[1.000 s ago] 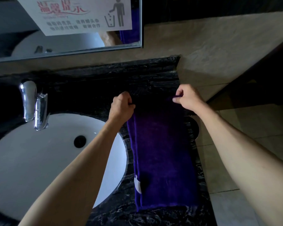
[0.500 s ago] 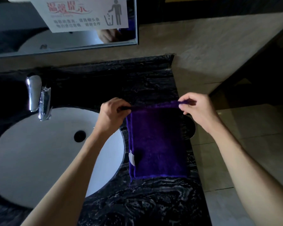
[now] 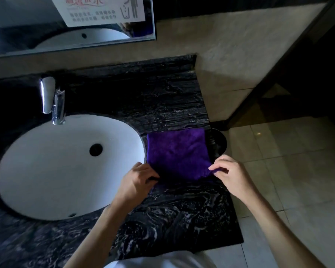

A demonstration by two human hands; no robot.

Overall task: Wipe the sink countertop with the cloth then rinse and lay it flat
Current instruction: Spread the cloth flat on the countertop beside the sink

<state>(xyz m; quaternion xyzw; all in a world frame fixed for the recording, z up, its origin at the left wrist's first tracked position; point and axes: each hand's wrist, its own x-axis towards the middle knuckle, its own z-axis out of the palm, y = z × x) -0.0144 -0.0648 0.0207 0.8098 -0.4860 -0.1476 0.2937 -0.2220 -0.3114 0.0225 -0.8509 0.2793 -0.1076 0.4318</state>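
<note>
A purple cloth point(image 3: 177, 151) lies folded on the black marbled countertop point(image 3: 182, 209), just right of the white sink basin point(image 3: 46, 171). My left hand point(image 3: 137, 180) pinches the cloth's near left corner. The near right corner is pinched between the fingers of my right hand point(image 3: 230, 175). Both corners sit low, at or close to the counter surface. The cloth's far edge rests flat on the stone.
A chrome faucet point(image 3: 54, 101) stands behind the basin at the left. A mirror point(image 3: 72, 26) with a paper notice hangs on the wall above. A dark round bin point(image 3: 218, 141) sits past the counter's right edge, over the tiled floor point(image 3: 288, 171).
Both hands have come toward me and down, folding the cloth's top edge over onto its near part. The cloth now lies shorter and flat on the counter instead of hanging stretched.
</note>
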